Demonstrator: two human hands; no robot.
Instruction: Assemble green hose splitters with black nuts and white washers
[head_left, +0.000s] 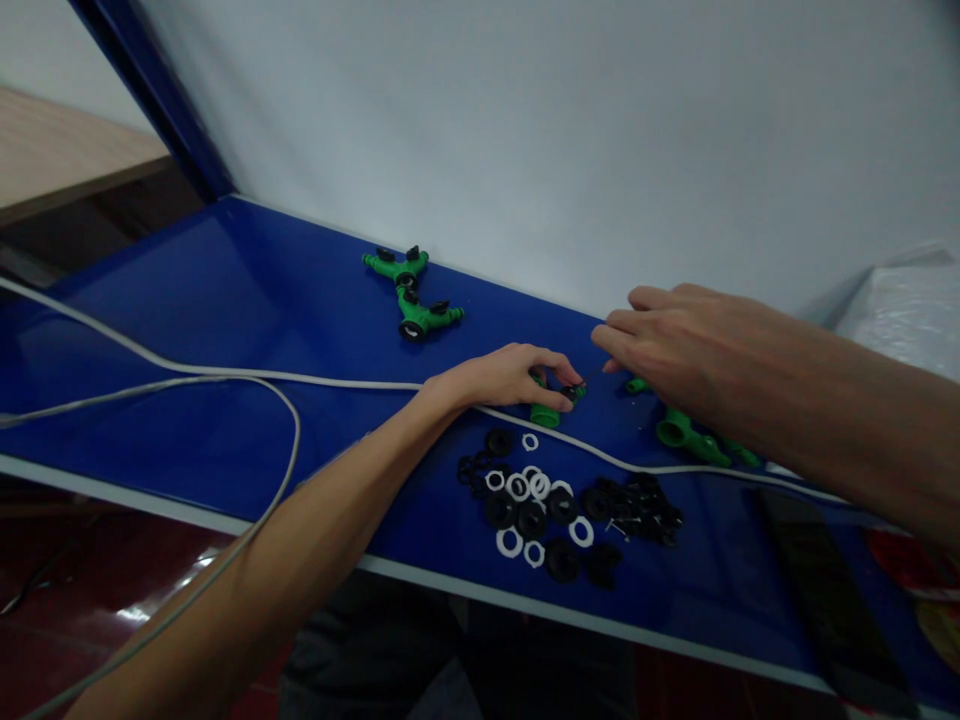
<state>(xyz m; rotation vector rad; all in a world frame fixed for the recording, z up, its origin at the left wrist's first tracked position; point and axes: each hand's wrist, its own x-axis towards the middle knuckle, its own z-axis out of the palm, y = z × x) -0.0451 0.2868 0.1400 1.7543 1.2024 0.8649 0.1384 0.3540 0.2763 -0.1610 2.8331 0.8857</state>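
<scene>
At the far left, a pale cable [150,365] is looped across the blue table [247,300] and is run on to the right, under the left hand and past the loose parts. Farther along, near the white wall [525,120], two assembled green Y-connectors [411,288] with black knobs are laid touching each other. Toward the middle, the left hand [510,378] is rested on the table with its fingers curled narrowly around a green fitting [546,412], and a small black cap [576,392] is pinched at its fingertips. Just in front of that hand, a heap of black and white rings [540,505] is spread near the table's front edge. To the right, the right hand [667,350] is held above the table, fingers bent and loosely together, tips close to the black cap; whether anything is gripped cannot be told. Beneath its wrist, another green Y-connector [694,435] is laid on the table.
</scene>
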